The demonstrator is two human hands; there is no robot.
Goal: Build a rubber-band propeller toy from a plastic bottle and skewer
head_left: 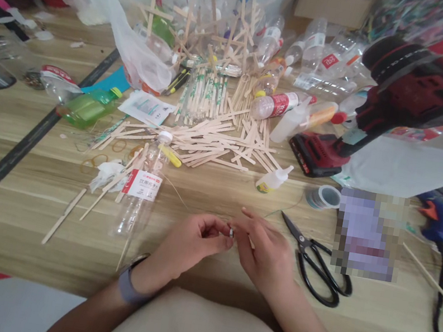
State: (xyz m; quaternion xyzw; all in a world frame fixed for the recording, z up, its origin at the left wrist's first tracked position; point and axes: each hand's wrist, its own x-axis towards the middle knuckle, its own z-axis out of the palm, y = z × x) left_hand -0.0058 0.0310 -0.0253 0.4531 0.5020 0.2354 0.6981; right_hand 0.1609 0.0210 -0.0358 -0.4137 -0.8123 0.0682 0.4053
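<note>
- In the head view, the left hand (pixel 192 240) pinches a small piece (pixel 231 232) between thumb and forefinger, likely because something that tiny leaves no room for a fuller grasp; fingers hide most of it, so what it is I cannot tell.
- The right hand (pixel 265 247) is partly curled, fingertips at the piece, probably to steady or work it; whether they grip it too is unclear.
- The piece is held near the middle of the worktop's (pixel 217 191) front edge, close to the body, which presumably allows fine control.
- Black-handled scissors (pixel 303 241) lie just beside the right hand, apparently for quick reach.
- A small dropper bottle (pixel 272 181) stands beyond the hands, nozzle upward, perhaps so that nothing leaks.
- The drill (pixel 405 86) stands on its battery base towards the right edge, that flat foot seemingly keeping it steady.
- Loose wooden sticks (pixel 216 145) pile towards the back edge, seemingly leaving working room in front.
- Left of the hands, a clear bottle (pixel 144 186) appears to lie on its side.
</note>
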